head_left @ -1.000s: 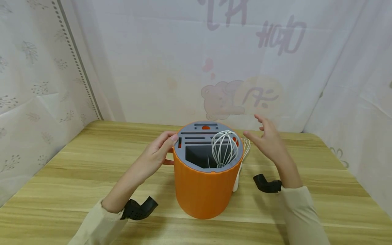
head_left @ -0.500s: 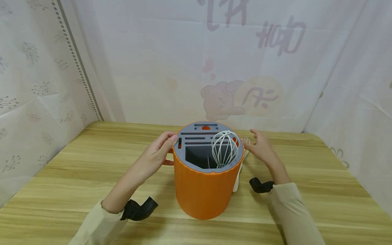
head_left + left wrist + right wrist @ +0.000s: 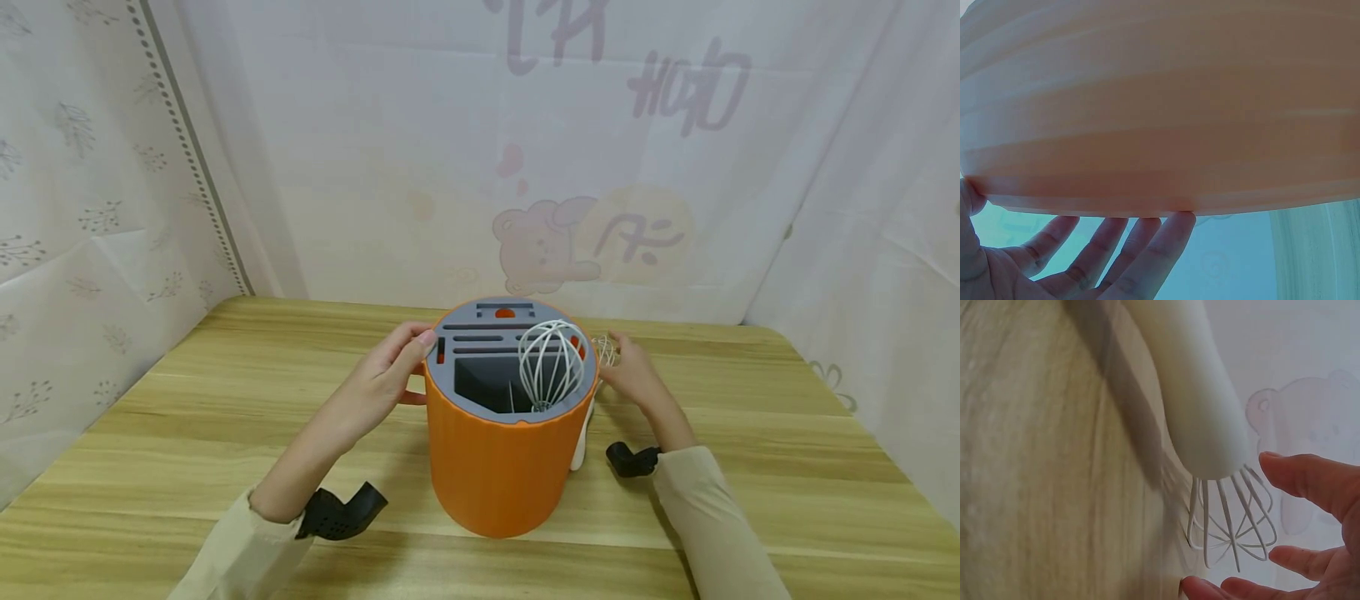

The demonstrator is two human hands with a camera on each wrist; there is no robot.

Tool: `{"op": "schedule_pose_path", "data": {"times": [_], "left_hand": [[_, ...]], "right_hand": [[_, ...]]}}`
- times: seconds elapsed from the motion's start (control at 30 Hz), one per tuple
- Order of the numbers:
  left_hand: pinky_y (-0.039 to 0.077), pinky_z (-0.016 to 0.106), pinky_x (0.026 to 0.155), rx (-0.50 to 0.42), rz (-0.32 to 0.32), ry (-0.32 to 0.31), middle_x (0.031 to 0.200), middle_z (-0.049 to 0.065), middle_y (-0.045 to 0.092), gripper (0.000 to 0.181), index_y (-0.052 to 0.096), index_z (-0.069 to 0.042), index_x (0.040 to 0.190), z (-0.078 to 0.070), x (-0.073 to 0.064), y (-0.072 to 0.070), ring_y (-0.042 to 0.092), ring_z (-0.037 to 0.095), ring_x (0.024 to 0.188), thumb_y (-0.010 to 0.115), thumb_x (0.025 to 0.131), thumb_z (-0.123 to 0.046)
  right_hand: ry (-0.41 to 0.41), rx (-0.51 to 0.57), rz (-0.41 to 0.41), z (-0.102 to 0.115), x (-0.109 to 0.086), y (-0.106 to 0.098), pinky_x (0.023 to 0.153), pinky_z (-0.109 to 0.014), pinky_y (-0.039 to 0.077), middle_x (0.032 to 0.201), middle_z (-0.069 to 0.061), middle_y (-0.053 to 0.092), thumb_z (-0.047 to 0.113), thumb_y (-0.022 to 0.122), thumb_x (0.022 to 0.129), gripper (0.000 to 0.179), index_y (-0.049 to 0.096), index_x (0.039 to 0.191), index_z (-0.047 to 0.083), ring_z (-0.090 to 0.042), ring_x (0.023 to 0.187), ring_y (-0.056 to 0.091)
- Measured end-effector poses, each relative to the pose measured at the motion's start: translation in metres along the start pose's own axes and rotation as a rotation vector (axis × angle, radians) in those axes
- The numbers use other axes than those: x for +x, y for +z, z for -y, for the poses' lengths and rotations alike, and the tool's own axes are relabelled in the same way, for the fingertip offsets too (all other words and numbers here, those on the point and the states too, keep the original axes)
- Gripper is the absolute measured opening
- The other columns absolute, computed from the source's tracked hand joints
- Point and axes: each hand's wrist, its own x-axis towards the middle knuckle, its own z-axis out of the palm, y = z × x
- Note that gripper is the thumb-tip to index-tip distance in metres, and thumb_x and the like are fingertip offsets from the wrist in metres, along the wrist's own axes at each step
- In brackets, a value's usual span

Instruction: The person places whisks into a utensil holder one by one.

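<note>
Right hand (image 3: 636,375): thumb and fingers apart, spread about the wire end of the whisk (image 3: 1194,406); nothing gripped. Whisk lies just left of this hand, alongside the holder (image 3: 502,479), its handle running back toward the person. Cannot tell whether a fingertip meets the wires, or whether the whisk lies flat or leans.

Left hand (image 3: 384,367): thumb at the holder's rim, fingers fairly straight against its wall; touching, not clamped.

Technique (judgement): best closure is thumb against fingers at the neck, where wires enter handle; the wires alone would probably flex and let it roll. Left hand should bear lightly, enough to stop the holder shifting. If lifted, whisk ought to clear the holder's wall first. Risk: snagging the big whisk (image 3: 551,367), wires up in the grey top (image 3: 480,315), left of the right hand.

Surface: desk (image 3: 225,433), striped wood grain, extending outward past both hands. Whisk's shadow falls on it.

Room: pale curtain (image 3: 390,167) beyond both hands; faint bear print (image 3: 528,250) ahead and left of the right hand, faint lettering (image 3: 686,87) above.
</note>
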Motion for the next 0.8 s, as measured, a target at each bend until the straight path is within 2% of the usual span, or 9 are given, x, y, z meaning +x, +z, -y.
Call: {"op": "schedule_pose_path", "data": {"times": [0.13, 0.27, 0.37, 0.6, 0.8], "left_hand": [[0.054, 0.042, 0.081, -0.001, 0.002, 0.003, 0.116, 0.014, 0.053, 0.038, 0.047, -0.009, 0.122, 0.0002, 0.0002, -0.0004, 0.056, 0.026, 0.101, 0.036, 0.1, -0.038], [0.055, 0.042, 0.081, 0.015, 0.002, 0.009, 0.115, 0.013, 0.053, 0.038, 0.047, -0.009, 0.122, -0.0003, 0.0003, -0.0003, 0.056, 0.026, 0.101, 0.036, 0.1, -0.038], [0.055, 0.041, 0.081, 0.02, 0.001, 0.008, 0.115, 0.013, 0.052, 0.037, 0.046, -0.009, 0.122, -0.0007, 0.0002, 0.0, 0.056, 0.026, 0.1, 0.036, 0.1, -0.038], [0.055, 0.041, 0.081, 0.016, -0.001, 0.002, 0.115, 0.013, 0.052, 0.037, 0.046, -0.01, 0.122, -0.0007, 0.0004, 0.0, 0.055, 0.026, 0.1, 0.035, 0.1, -0.038], [0.055, 0.041, 0.081, 0.009, 0.003, 0.002, 0.117, 0.013, 0.052, 0.038, 0.046, -0.01, 0.123, -0.0003, 0.0004, -0.0004, 0.056, 0.027, 0.102, 0.035, 0.1, -0.038]], "right_hand": [[0.01, -0.013, 0.001, 0.0014, -0.0014, 0.0013, 0.105, -0.057, 0.03, 0.142, -0.034, 0.028, 0.023, 0.057, 0.088, 0.074, 0.018, 0.144, -0.007, -0.047, 0.13, 0.031], [-0.021, -0.044, -0.016, -0.0036, 0.0015, 0.0035, 0.096, -0.054, 0.04, 0.132, -0.035, 0.039, 0.025, 0.059, 0.085, 0.075, 0.023, 0.142, -0.008, -0.046, 0.119, 0.042], [-0.026, -0.048, -0.014, -0.0037, 0.0013, 0.0037, 0.091, -0.053, 0.043, 0.127, -0.035, 0.043, 0.024, 0.059, 0.084, 0.074, 0.024, 0.141, -0.008, -0.045, 0.114, 0.045], [0.012, -0.049, -0.018, 0.0027, -0.0006, 0.0039, 0.093, -0.051, 0.042, 0.127, -0.033, 0.045, 0.018, 0.055, 0.085, 0.07, 0.023, 0.142, -0.007, -0.04, 0.112, 0.047], [0.023, -0.066, -0.023, 0.0031, 0.0003, 0.0039, 0.085, -0.046, 0.046, 0.125, -0.032, 0.046, 0.018, 0.054, 0.087, 0.069, 0.022, 0.143, -0.007, -0.037, 0.104, 0.05]]}}
